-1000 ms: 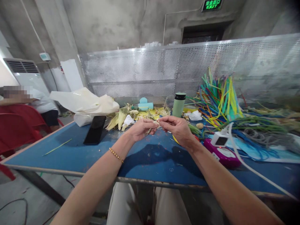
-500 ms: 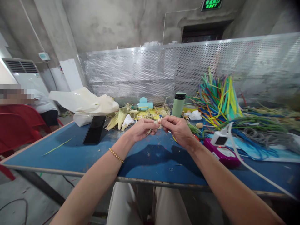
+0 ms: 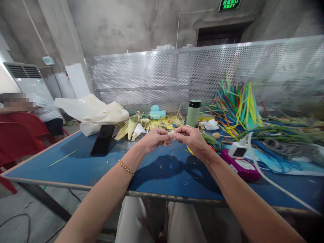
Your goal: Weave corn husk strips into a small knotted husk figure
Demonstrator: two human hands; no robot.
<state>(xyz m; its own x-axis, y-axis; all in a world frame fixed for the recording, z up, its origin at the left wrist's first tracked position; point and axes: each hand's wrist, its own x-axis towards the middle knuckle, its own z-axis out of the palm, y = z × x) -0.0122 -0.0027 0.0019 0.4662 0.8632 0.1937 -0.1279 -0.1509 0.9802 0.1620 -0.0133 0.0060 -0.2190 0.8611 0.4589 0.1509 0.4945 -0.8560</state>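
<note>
1. at the far left, a person in a white top sits by red chairs.
2. a thin green strip lies on the blue table.
3. a white plastic bag slumps on the tabletop, with a black phone lying in front of it.
4. dry husks are spread just right of the phone.
5. the left hand, a gold bracelet at its wrist, has its fingers curled, thumb and fingertips pinching a small pale piece.
6. that piece is between the two hands, raised over the table; fingers hide most of its shape.
7. the right hand pinches the same piece from its other side.
8. a green bottle stands upright behind the right hand.
9. farther right, a white charger sits on a purple box, with coloured strips bundled behind.
</note>
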